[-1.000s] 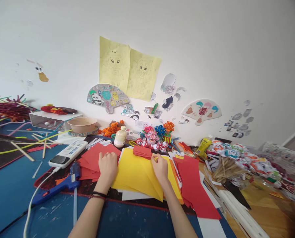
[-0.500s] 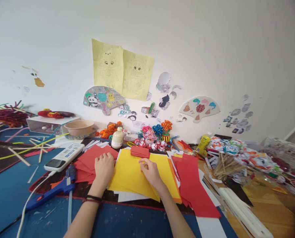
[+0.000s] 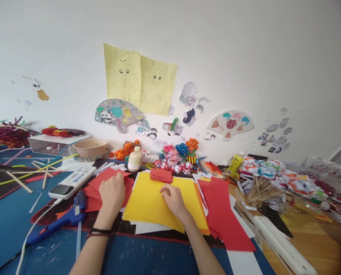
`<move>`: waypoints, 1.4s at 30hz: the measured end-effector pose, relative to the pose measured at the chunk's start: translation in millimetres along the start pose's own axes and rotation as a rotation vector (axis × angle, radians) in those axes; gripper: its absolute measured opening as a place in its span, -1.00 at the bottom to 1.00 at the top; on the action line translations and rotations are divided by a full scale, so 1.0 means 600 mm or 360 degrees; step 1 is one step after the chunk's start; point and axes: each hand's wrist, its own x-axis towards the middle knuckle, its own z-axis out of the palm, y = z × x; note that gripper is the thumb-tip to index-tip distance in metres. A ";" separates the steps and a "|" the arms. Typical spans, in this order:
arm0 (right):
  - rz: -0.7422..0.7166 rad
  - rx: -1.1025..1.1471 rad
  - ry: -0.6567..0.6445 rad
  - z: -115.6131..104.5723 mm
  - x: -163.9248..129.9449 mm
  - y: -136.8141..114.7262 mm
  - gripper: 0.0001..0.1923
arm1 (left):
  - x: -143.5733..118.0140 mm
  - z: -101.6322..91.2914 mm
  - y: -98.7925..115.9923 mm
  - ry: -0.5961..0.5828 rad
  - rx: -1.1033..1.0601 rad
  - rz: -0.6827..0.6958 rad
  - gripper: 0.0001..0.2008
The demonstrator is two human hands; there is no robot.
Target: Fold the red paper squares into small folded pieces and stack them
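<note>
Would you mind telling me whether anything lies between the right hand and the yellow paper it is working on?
Nothing visible does. The right hand rests directly on the yellow paper, fingertips on its surface. The folded red piece lies just beyond the fingers, at the sheet's far edge. The left hand rests on the red sheets beside it.

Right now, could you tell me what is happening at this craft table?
A person is working with coloured paper. The left hand rests flat on a pile of red sheets, and the right hand rests on a stack of yellow sheets, fingertips near a small folded red piece at its far edge. A blue glue gun lies to the left, more red paper to the right.
</note>
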 end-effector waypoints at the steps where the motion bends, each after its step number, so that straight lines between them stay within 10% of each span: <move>1: -0.0003 -0.0008 0.0016 0.001 0.001 0.000 -0.77 | 0.000 -0.005 0.003 0.0102 -0.0032 -0.0051 -0.64; 5: 0.0045 0.0175 -0.0015 0.003 0.003 -0.004 -0.85 | -0.005 -0.022 0.036 0.0320 -0.0722 -0.0097 -0.64; 10: 0.0144 0.0938 -0.0242 0.000 0.005 -0.021 -0.65 | -0.023 -0.024 0.084 0.0123 -0.1805 0.0062 -0.65; 18: 0.0200 0.0703 0.0088 -0.010 0.008 -0.011 -0.52 | -0.036 -0.034 0.098 0.0088 -0.1676 0.0310 -0.73; 31: -0.0009 0.0122 0.0148 -0.010 0.007 -0.002 -0.54 | -0.039 -0.043 0.115 -0.0833 -0.2699 0.0244 -0.61; 42: 0.0014 0.0546 -0.0083 -0.018 0.001 -0.032 -0.71 | -0.038 -0.009 0.120 -0.0594 -0.2328 0.0328 -0.65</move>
